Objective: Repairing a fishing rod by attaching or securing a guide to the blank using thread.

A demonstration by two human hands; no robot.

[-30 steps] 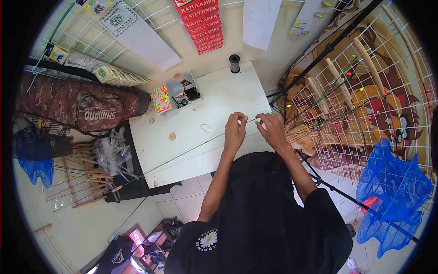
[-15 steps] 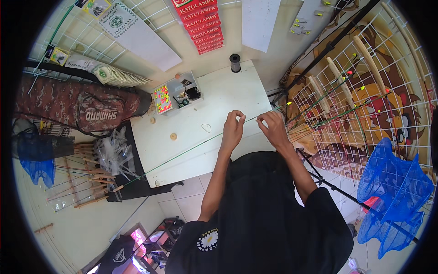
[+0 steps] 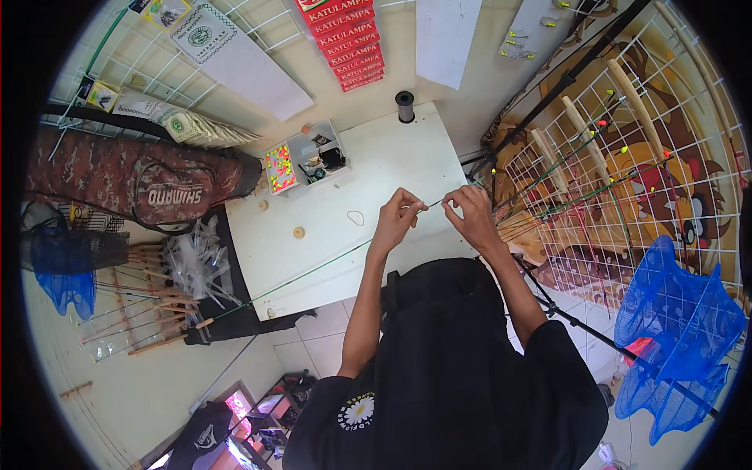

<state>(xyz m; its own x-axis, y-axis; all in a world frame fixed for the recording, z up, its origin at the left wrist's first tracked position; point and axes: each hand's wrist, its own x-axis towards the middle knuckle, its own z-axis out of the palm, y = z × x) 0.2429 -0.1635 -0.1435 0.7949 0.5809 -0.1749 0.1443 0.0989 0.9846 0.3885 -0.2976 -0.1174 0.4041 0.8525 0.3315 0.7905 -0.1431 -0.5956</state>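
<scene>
A thin green fishing rod [image 3: 313, 272] lies slantwise over the white table [image 3: 392, 149], its pale handle past the left edge. My left hand [image 3: 398, 221] pinches the rod near its thin end, thumb against fingers. A short dark length of the tip shows between my two hands. At that tip, my right hand [image 3: 471, 216] has thumb and forefinger pressed together; whatever fine thing lies between them is too small to make out. A small loop of pale line [image 3: 356, 218] rests on the table left of my left hand.
A box of bright beads [image 3: 280, 170] adjoins a grey bin [image 3: 317, 133] of small parts at the back left. A dark spool [image 3: 404, 107] stands at the back right. Round wooden pieces [image 3: 298, 233] lie leftward. Rods hang on a right-hand grid [image 3: 580, 243], near blue nets [image 3: 677, 337].
My left hand has shifted slightly right and its fingers have turned toward the rod's tip. The right hand has moved a little; its fingertips stay at the tip.
</scene>
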